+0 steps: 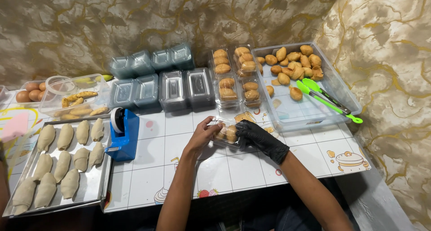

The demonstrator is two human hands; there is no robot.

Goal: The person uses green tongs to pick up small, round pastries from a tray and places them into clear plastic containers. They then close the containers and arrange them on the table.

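Note:
A small clear plastic box (228, 134) holding golden baked pastries rests on the white tiled table (148, 177) in front of me. My bare left hand (202, 136) grips its left side, fingers over the lid. My right hand (258, 136), in a black glove, holds its right side. Both hands press on the box at once.
Filled clear boxes (235, 76) and stacks of empty ones (173, 89) stand behind. A large clear tub (332, 85) at the right holds loose pastries and green tongs (325, 98). A blue tape dispenser (122, 133) and a metal tray (96, 186) of raw dough pieces sit at the left, with eggs (29, 92) beyond.

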